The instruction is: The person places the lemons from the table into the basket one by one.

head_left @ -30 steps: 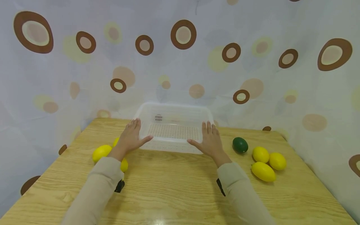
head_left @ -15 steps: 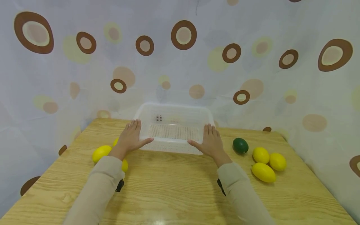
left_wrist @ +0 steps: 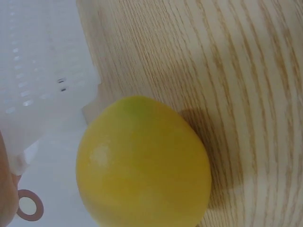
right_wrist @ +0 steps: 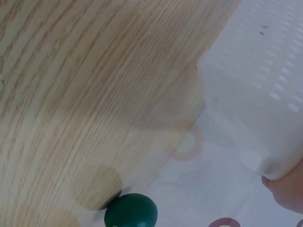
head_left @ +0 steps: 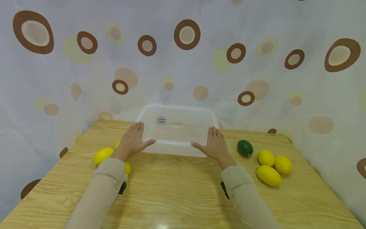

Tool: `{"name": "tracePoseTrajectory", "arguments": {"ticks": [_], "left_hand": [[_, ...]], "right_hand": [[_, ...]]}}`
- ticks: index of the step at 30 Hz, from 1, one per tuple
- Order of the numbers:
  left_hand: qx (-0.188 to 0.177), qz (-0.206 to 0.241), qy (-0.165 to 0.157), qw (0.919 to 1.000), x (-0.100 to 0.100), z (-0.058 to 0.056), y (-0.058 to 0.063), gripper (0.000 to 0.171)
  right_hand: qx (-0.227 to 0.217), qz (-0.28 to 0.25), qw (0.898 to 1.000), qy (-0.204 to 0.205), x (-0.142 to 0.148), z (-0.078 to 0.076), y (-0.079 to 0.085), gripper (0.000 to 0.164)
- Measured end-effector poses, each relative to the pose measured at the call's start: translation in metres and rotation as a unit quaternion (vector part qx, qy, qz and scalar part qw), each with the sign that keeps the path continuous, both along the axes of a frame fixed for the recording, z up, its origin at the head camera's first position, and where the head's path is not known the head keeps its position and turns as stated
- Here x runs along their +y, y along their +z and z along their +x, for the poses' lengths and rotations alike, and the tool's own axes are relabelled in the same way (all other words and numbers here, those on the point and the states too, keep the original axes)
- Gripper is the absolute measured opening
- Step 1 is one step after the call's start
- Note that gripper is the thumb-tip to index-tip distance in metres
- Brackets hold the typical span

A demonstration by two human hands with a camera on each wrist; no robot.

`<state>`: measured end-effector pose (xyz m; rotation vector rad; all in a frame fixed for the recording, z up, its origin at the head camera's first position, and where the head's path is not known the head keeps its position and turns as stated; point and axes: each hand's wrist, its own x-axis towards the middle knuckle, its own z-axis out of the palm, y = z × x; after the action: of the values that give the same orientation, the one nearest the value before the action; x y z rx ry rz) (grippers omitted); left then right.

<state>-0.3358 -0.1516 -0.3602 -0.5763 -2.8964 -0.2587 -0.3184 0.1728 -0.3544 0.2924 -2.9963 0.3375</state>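
Note:
A white perforated plastic basket stands at the far edge of the table, its slotted floor showing with nothing in it. My left hand rests on its left end, fingers straight along the side rim and thumb stretched over the front rim. Mirroring it, my right hand lies against the right end, its thumb also on the front rim. In the right wrist view a fingertip touches under the basket's rim. A yellow lemon fills much of the left wrist view.
Left of the basket, several lemons lie partly behind my left wrist. To the right sit a dark green oval fruit and three lemons close together. A patterned curtain hangs right behind the wooden table.
My right hand's fingers have shifted slightly to the right along the rim. The basket and the fruit stay in place.

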Motion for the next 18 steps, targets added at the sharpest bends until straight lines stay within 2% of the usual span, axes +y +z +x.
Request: {"name": "tracePoseTrajectory", "arguments": {"ticks": [18], "left_hand": [[0.009, 0.002, 0.006, 0.9999, 0.0006, -0.0005, -0.0009, 0.087]], "right_hand": [[-0.012, -0.008, 1.0, -0.013, -0.0013, 0.0018, 0.0012, 0.103]]}}
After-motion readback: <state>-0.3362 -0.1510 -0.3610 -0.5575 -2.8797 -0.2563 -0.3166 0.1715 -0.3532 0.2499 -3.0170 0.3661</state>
